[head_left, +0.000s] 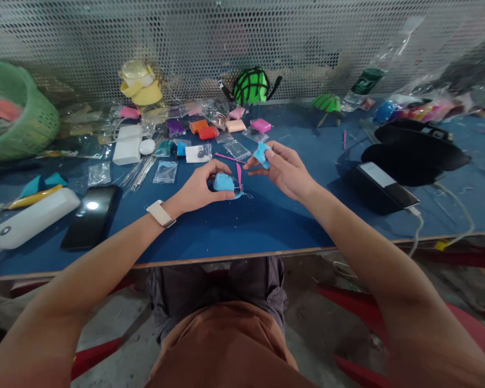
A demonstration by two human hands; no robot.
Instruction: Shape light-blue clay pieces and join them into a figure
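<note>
My left hand [200,189] rests on the blue table [242,226] and curls around a rounded light-blue clay lump [223,182]. A pink stick-like tool [239,175] stands beside the lump, between both hands. My right hand [283,170] is raised a little above the table and pinches a smaller light-blue clay piece [262,154] between thumb and fingers. A watch with a pale strap [160,213] is on my left wrist.
Coloured clay blocks [207,131] and small plastic bags [165,171] lie behind the hands. A black phone [89,215] and white power bank [34,216] sit left, a green basket [18,113] far left. Green clay turtles [250,86] stand by the mesh wall. Black items and a phone [382,183] lie right.
</note>
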